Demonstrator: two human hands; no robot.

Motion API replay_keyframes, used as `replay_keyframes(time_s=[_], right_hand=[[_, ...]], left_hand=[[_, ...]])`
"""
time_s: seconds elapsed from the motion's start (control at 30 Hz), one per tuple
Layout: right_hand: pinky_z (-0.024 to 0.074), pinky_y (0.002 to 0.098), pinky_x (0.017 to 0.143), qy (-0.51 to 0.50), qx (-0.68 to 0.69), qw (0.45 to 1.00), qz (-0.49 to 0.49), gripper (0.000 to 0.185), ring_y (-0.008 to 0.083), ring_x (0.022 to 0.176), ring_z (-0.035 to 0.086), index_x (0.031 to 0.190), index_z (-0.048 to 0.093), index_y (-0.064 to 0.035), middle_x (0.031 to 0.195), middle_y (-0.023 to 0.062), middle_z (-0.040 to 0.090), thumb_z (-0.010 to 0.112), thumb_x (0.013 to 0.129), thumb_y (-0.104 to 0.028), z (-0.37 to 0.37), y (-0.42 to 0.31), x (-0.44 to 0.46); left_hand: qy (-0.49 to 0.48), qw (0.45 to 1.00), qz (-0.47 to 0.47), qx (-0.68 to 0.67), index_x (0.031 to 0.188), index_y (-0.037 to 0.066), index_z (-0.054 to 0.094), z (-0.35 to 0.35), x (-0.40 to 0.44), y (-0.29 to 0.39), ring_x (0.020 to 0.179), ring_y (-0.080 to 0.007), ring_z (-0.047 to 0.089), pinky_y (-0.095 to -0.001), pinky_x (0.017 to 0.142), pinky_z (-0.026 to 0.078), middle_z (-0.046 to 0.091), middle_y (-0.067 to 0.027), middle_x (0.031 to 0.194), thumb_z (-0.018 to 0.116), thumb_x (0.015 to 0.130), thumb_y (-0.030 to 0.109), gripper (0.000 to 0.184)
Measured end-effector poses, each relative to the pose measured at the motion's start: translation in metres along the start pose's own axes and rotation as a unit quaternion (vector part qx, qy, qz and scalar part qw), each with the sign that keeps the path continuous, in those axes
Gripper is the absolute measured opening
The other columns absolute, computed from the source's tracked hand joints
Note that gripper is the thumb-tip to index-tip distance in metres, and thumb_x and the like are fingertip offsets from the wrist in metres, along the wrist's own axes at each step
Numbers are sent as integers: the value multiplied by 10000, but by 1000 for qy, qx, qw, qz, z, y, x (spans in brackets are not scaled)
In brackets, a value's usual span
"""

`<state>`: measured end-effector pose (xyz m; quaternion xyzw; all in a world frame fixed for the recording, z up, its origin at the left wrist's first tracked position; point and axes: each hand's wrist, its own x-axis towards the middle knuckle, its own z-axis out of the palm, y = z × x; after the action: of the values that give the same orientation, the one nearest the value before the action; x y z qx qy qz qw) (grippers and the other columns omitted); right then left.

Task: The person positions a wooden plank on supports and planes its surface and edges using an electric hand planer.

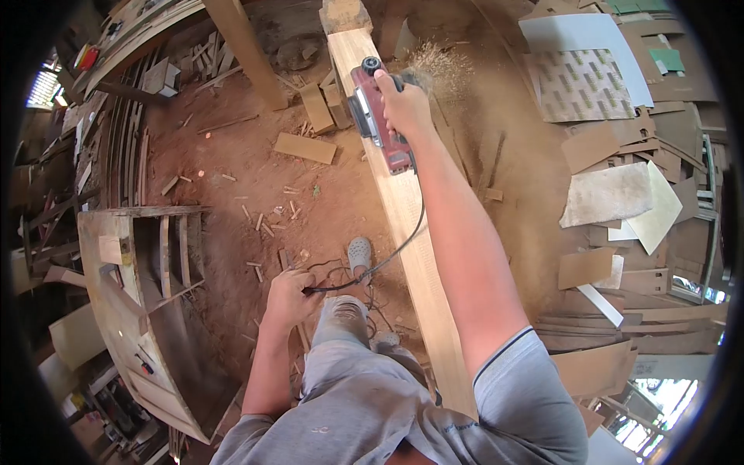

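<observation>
Power planer (373,89): plastic-looking body, glossy metal side plate (365,108)
Beam (415,232): bare wood, smooth-looking, matt
Cord (329,289): matt, rubbery-looking
Shirt (356,411): matt cloth
Floor (232,167): rough, dusty earth

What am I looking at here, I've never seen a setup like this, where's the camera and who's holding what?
There's just one picture, from a camera worn on the head, looking forward and down. No robot here, only two bare hands. The right hand has its grip on a dark red electric planer, resting on a long wooden beam, with wood shavings flying out beside it. The left hand holds the black cord. Board offcuts lie on the dirt floor.
</observation>
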<state>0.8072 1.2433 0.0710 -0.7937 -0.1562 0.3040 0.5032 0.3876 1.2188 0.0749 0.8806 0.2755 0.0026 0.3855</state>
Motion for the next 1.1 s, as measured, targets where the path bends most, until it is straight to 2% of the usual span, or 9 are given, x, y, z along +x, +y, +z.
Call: replay_keyframes(time_s=[0.23,0.33,0.37,0.5,0.7,0.8,0.87,0.97,1.1], right_hand=[[479,350,456,-13,-8,999,29,571,146,478,574,860,671,-45,612,18,580,688,1045,-585,-34,35,-106],[458,334,451,-1,-17,1000,10,529,122,475,555,848,659,-62,606,4,574,693,1058,-546,-68,92,-206],[450,328,450,2,-21,1000,2,513,114,476,549,842,655,-67,605,0,572,694,1064,-528,-81,111,-243],[559,514,815,-5,-74,995,66,659,431,910,763,1080,778,33,911,279,771,651,1046,-612,-143,179,-424],[571,470,794,33,-46,992,113,457,357,862,762,1093,781,19,887,242,766,722,1020,-429,-229,267,-709],[564,424,714,34,-68,988,138,405,283,742,725,1057,765,31,811,175,742,727,1010,-369,-262,312,-822],[537,396,645,27,-30,978,204,378,210,671,690,1031,757,36,748,129,700,723,1005,-340,-278,330,-874],[503,380,599,51,-10,982,183,368,163,624,643,987,743,35,711,95,666,721,1003,-333,-282,353,-897],[504,393,622,29,-43,985,164,381,176,651,613,988,734,36,723,106,663,716,1012,-344,-270,309,-814]], left_hand=[[12,999,-47,19,815,58,797,-5,-43,30,766,-380,694,-475,727,542,701,-140,755,856,906,231,204],[60,997,42,22,706,10,670,15,-67,45,688,-391,620,-486,657,480,603,-157,682,873,908,224,358],[67,996,54,11,713,15,683,21,-77,56,691,-390,624,-484,660,484,612,-154,686,875,907,229,346],[58,993,101,6,747,34,730,60,-137,104,718,-397,650,-485,679,507,651,-149,715,884,900,251,307],[-97,982,162,-12,808,75,787,137,-250,172,834,-390,731,-496,744,558,730,-156,811,867,882,256,211],[-180,965,190,-36,809,69,779,155,-282,202,841,-392,735,-510,750,560,739,-149,821,866,874,255,215],[-215,955,199,-55,798,60,757,163,-297,209,822,-394,724,-512,743,556,722,-150,799,870,873,250,233],[-228,950,202,-71,765,47,708,172,-303,205,784,-393,702,-509,724,544,681,-156,750,878,875,239,279],[-202,960,185,-54,778,50,720,157,-277,190,803,-393,710,-516,734,548,703,-143,772,853,888,243,259]])
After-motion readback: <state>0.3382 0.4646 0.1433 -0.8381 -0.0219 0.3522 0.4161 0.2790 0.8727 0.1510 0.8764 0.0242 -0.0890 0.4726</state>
